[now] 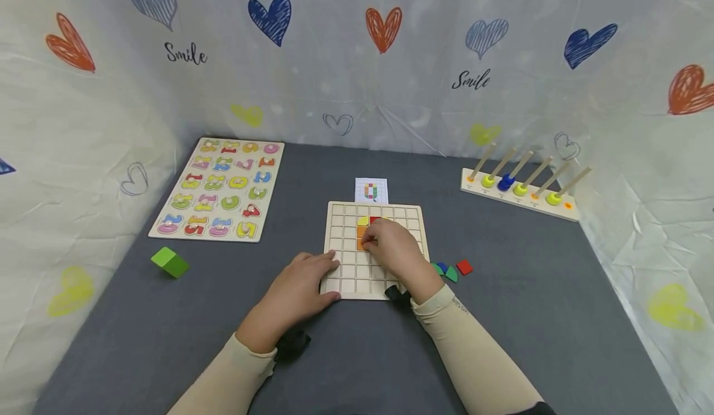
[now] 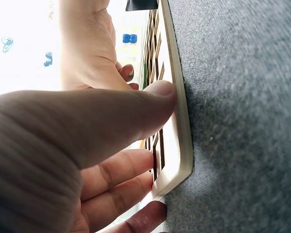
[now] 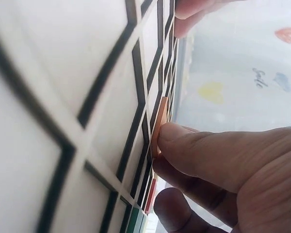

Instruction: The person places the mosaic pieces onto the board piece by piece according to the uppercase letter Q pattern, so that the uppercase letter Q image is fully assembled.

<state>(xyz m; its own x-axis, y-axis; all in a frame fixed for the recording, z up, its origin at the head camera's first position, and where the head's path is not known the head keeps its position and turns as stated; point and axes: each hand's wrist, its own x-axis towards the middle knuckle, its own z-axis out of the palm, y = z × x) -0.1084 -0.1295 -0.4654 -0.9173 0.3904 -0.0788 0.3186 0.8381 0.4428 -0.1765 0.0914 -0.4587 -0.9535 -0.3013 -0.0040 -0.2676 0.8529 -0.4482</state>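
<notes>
A wooden grid board lies flat on the table in front of me. My left hand rests on its left side and near corner, thumb on the near rim and fingers extended along the edge. Over the middle of the grid, my right hand pinches an orange square tile between thumb and forefinger, at a cell in the column of orange tiles. A yellow piece and a red tile sit in the row above. The hand partly covers other pieces.
A small pattern card touches the board's far edge. Right of the board lie a red tile and green and blue pieces. Beyond are a number puzzle, a green block and a peg stand.
</notes>
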